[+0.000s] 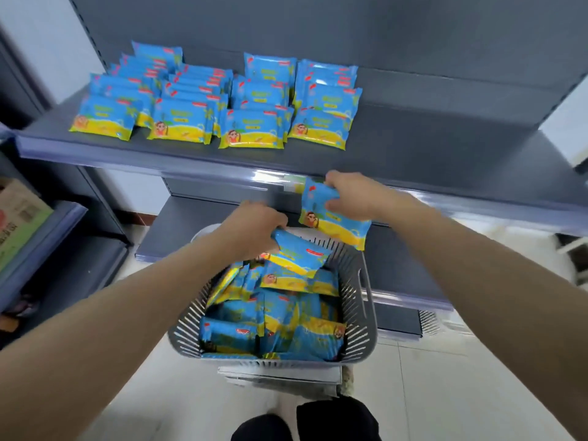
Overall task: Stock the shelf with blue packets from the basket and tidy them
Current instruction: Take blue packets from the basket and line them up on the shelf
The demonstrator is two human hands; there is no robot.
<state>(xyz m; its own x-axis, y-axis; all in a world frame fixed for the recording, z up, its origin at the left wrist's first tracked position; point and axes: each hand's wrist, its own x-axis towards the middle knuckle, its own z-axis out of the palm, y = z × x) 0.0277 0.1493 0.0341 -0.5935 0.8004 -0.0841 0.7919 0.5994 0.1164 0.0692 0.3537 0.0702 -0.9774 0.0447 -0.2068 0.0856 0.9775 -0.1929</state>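
Grey shelf (413,128) carried four rows of packets (203,100); below it, above the packet-filled basket (366,332), left hand (254,227) and right hand (353,195) each gripped one packet.

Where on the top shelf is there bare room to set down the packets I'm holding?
The shelf is bare to the right of the fourth row of packets, out to its right end. A thin strip runs along the front lip before the rows. The left half is crowded: four rows stand nearly side by side.
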